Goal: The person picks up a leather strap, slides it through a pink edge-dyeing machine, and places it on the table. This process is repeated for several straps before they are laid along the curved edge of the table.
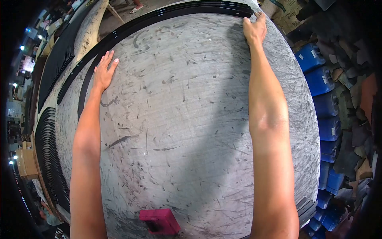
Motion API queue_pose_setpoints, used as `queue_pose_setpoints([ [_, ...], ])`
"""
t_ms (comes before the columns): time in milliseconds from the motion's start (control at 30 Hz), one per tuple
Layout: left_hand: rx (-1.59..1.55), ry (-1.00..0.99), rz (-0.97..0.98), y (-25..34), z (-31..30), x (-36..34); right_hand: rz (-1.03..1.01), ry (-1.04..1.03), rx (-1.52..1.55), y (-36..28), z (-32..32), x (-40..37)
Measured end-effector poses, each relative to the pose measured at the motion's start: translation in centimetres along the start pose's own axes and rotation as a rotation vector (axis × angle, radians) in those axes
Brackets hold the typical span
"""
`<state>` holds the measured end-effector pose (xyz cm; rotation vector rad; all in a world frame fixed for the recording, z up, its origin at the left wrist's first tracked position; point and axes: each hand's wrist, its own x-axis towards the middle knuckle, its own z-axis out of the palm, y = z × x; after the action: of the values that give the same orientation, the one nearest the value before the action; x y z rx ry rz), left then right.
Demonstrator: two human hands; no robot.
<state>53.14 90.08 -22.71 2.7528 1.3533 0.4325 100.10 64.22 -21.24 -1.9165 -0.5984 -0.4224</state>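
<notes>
Long black strips (159,16) lie stacked along the far edge of the grey, scuffed tabletop (179,99). At their right end, my right hand (256,28) reaches up, thumb and fingers around the strip ends; how firmly it grips cannot be seen. My left hand (104,71) rests at the left with its fingers spread, beside a single black strip (84,89) that runs down the table's left side and partly under the hand. A pink block (160,221) with a dark patch sits near the bottom edge.
Rows of black strips (51,147) line the left edge, with another pile (59,65) behind. A cardboard box (26,163) stands at far left. Blue containers (324,103) and dark scraps (354,143) lie right of the table. A person's foot (136,8) shows beyond the far edge.
</notes>
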Motion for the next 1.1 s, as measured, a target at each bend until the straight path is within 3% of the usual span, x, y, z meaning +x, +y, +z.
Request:
queue_pose_setpoints([
  [300, -0.014, -0.016, 0.010, -0.4, 0.1, 0.1, 0.097, -0.130, -0.067, -1.3, -0.4, 0.0],
  [367, -0.024, 0.013, 0.024, -0.4, 0.2, -0.1, 0.221, -0.182, -0.063, -1.0, -0.3, 0.8],
  [500, -0.092, 0.088, 0.078, 0.3, -0.8, -0.5, 0.024, -0.105, -0.040, 0.9, 2.0, 3.0],
  [733, -0.158, 0.113, 0.121, 0.0, -1.0, -1.4, 0.072, -0.006, -0.070, 1.3, 2.4, 3.6],
  [867, -0.127, 0.102, 0.075, -0.2, -1.0, -4.6, 0.006, 0.057, -0.168, 1.2, 2.7, 2.5],
  [1000, 0.000, 0.077, -0.190, 0.1, -2.5, -12.1, -0.022, 0.135, -0.325, 0.1, 3.6, 0.1],
  [1067, 0.071, 0.055, -0.329, -0.5, -3.4, -15.2, -0.074, -0.110, -0.517, -4.6, 3.6, -4.9],
  [1100, 0.117, 0.039, -0.394, -0.8, -3.9, -16.5, -0.196, -0.320, -0.501, -7.2, 4.3, -7.3],
])
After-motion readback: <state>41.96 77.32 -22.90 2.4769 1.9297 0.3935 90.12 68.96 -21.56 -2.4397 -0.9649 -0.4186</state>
